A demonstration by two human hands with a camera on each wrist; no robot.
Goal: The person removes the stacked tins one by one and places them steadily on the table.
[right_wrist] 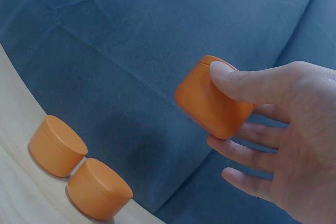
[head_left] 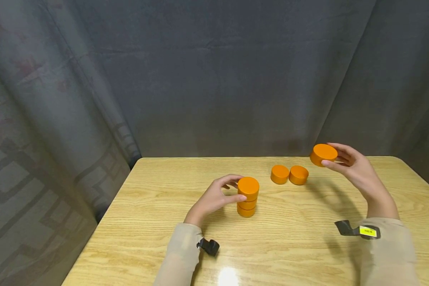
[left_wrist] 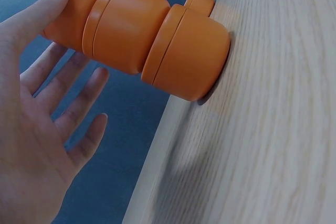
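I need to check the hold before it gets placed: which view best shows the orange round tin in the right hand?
Right wrist: the orange round tin fills the frame, thumb on top. Head shows it small, above the table. Left wrist misses it.

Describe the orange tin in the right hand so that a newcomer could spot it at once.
On the wooden table, look toward the far right corner. There the right hand holds one orange tin in the air; unlike the two loose tins and the stack, it touches nothing else.
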